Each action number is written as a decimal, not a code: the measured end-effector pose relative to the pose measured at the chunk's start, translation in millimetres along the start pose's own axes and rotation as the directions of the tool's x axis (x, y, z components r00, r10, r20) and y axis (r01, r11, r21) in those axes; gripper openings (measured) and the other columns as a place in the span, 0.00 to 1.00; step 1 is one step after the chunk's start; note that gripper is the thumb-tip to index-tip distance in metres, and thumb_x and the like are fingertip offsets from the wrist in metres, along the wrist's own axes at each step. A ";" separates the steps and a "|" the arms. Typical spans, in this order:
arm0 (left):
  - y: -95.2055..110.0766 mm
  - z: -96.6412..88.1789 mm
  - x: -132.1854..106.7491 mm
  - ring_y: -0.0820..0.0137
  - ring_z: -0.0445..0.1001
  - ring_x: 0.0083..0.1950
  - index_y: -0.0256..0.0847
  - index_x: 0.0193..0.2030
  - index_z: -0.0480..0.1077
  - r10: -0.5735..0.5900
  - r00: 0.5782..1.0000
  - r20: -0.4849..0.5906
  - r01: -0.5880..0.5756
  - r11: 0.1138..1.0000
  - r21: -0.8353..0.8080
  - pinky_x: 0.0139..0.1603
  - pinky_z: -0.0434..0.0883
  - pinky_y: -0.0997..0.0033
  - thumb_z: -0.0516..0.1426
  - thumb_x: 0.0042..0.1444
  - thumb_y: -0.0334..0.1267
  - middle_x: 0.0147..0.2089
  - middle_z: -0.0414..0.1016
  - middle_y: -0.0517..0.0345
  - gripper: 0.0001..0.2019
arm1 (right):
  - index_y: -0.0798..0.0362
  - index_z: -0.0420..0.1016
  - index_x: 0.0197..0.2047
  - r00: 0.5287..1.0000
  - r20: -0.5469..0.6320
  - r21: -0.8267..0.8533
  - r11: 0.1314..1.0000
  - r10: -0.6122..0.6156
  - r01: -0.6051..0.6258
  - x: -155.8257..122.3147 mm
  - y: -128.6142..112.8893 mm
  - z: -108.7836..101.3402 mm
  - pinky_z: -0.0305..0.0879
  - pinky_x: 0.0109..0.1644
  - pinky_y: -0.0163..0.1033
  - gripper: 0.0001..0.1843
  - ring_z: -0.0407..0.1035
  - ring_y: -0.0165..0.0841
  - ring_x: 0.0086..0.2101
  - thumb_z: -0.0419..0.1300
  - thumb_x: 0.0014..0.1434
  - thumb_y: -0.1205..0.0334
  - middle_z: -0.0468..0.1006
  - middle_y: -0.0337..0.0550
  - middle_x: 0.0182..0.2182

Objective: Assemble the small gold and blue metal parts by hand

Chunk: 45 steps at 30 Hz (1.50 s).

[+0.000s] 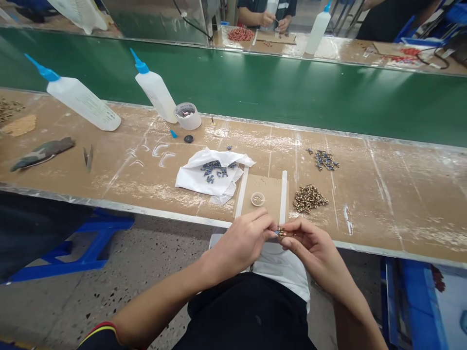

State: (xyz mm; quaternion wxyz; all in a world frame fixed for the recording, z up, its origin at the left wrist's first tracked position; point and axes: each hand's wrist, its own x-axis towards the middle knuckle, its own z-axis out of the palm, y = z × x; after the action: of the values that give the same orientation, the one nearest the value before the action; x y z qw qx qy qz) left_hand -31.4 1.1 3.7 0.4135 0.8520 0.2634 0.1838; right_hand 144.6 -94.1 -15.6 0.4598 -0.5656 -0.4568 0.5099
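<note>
Over the table's front edge, my left hand and my right hand meet fingertip to fingertip. My left fingers pinch a small blue part. Against it, the right thumb and fingers are closed on a small brass-coloured part; its exact kind is too small to tell. Just beyond the hands lies a cardboard pad with white tape strips, bearing a small clear cup. Right of the pad is a heap of brass-coloured parts, with blue-and-brass pieces farther back. Blue parts rest on a white cloth to the left.
Two white bottles with blue nozzles stand behind on the left, near a tape roll. Tweezers lie farther left. A green belt runs beyond the table; another person's hands work across it.
</note>
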 end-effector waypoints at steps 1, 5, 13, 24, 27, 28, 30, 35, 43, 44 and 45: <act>0.9 -1.8 0.5 0.71 0.68 0.35 0.38 0.36 0.67 -0.004 1.000 0.016 0.004 1.000 -0.022 0.34 0.63 0.73 0.52 0.64 0.27 0.35 0.69 0.58 0.06 | 0.48 0.74 0.50 1.000 0.028 -0.030 1.000 -0.009 0.010 -0.8 -2.7 -4.6 0.74 0.40 0.39 0.13 0.74 0.34 0.36 0.64 0.61 0.59 0.77 0.44 0.39; 6.5 -8.6 2.3 0.71 0.69 0.35 0.38 0.35 0.68 -0.010 0.994 0.107 0.026 0.989 -0.143 0.36 0.64 0.73 0.54 0.63 0.28 0.33 0.71 0.59 0.05 | 0.45 0.73 0.54 0.975 0.064 -0.234 0.946 -0.215 0.224 -3.5 -11.1 -14.6 0.74 0.47 0.43 0.16 0.74 0.38 0.44 0.62 0.63 0.64 0.76 0.48 0.48; 16.9 -13.6 -1.1 0.74 0.68 0.28 0.37 0.36 0.69 -0.067 0.963 0.262 0.154 0.933 -0.327 0.30 0.65 0.77 0.51 0.67 0.31 0.27 0.69 0.62 0.09 | 0.47 0.76 0.42 0.915 0.054 -0.312 0.864 -0.400 0.396 -5.7 -11.7 -11.3 0.69 0.43 0.42 0.08 0.74 0.37 0.40 0.61 0.62 0.70 0.79 0.43 0.38; 5.4 26.5 -7.5 0.73 0.67 0.29 0.37 0.35 0.68 0.153 0.953 -0.261 -0.134 0.987 0.087 0.31 0.65 0.75 0.46 0.71 0.38 0.30 0.68 0.58 0.15 | 0.49 0.74 0.36 0.978 -0.186 0.110 0.987 -0.096 0.117 -14.3 -5.1 18.0 0.69 0.39 0.34 0.03 0.70 0.31 0.37 0.62 0.63 0.63 0.73 0.40 0.34; 5.1 26.7 -6.7 0.73 0.66 0.29 0.37 0.35 0.67 0.182 0.953 -0.244 -0.158 0.981 0.111 0.30 0.65 0.74 0.46 0.70 0.35 0.29 0.67 0.58 0.14 | 0.48 0.75 0.38 0.974 -0.214 0.131 0.986 -0.073 0.103 -15.1 -4.5 18.2 0.71 0.42 0.33 0.01 0.72 0.30 0.38 0.64 0.62 0.63 0.75 0.40 0.35; 5.5 25.9 -6.5 0.72 0.66 0.29 0.37 0.35 0.67 0.188 0.955 -0.229 -0.164 0.979 0.118 0.30 0.65 0.74 0.45 0.70 0.34 0.29 0.66 0.58 0.14 | 0.47 0.76 0.40 0.970 -0.232 0.134 0.985 -0.071 0.104 -15.4 -3.6 17.8 0.72 0.42 0.33 0.03 0.72 0.30 0.38 0.64 0.62 0.63 0.76 0.39 0.36; 6.7 23.9 -6.3 0.71 0.66 0.30 0.37 0.36 0.67 0.188 0.963 -0.191 -0.166 0.978 0.125 0.31 0.65 0.74 0.45 0.70 0.33 0.31 0.67 0.57 0.13 | 0.46 0.77 0.43 0.959 -0.272 0.129 0.984 -0.084 0.123 -15.5 -1.8 17.0 0.72 0.43 0.34 0.07 0.73 0.30 0.38 0.66 0.60 0.64 0.77 0.39 0.38; 10.6 18.1 -7.1 0.71 0.67 0.32 0.35 0.39 0.67 0.166 0.977 -0.134 -0.157 0.985 0.076 0.33 0.67 0.74 0.46 0.69 0.32 0.33 0.67 0.56 0.11 | 0.46 0.79 0.42 0.942 -0.289 0.098 0.974 -0.168 0.204 -15.7 -3.0 14.8 0.72 0.43 0.35 0.08 0.73 0.32 0.40 0.65 0.60 0.67 0.77 0.41 0.38; 13.9 8.0 -4.8 0.74 0.66 0.31 0.37 0.38 0.71 0.260 0.950 -0.174 -0.253 0.965 0.063 0.32 0.65 0.76 0.50 0.69 0.33 0.32 0.67 0.58 0.10 | 0.48 0.78 0.39 0.937 -0.247 0.061 0.961 -0.246 0.268 -18.5 -6.8 9.3 0.68 0.35 0.35 0.06 0.70 0.31 0.35 0.64 0.61 0.70 0.74 0.41 0.34; 14.0 7.4 -4.1 0.75 0.65 0.30 0.37 0.37 0.71 0.281 0.943 -0.177 -0.273 0.960 0.067 0.31 0.65 0.76 0.50 0.69 0.33 0.31 0.67 0.58 0.10 | 0.48 0.78 0.38 0.938 -0.234 0.055 0.960 -0.257 0.276 -18.3 -7.3 8.6 0.67 0.34 0.35 0.06 0.69 0.31 0.34 0.64 0.61 0.70 0.74 0.40 0.33; 14.1 7.0 -3.3 0.75 0.65 0.29 0.37 0.36 0.71 0.304 0.935 -0.180 -0.295 0.953 0.073 0.31 0.64 0.76 0.51 0.68 0.33 0.30 0.67 0.59 0.10 | 0.48 0.77 0.38 0.939 -0.216 0.053 0.958 -0.266 0.283 -18.0 -7.8 7.8 0.66 0.34 0.35 0.06 0.69 0.31 0.34 0.63 0.61 0.70 0.73 0.40 0.33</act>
State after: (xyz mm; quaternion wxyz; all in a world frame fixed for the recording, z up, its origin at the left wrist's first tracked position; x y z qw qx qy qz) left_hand -26.1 -12.4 10.5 0.3344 0.8699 0.1727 0.3188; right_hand 135.3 -110.1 -5.5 0.5945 -0.5265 -0.4595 0.3977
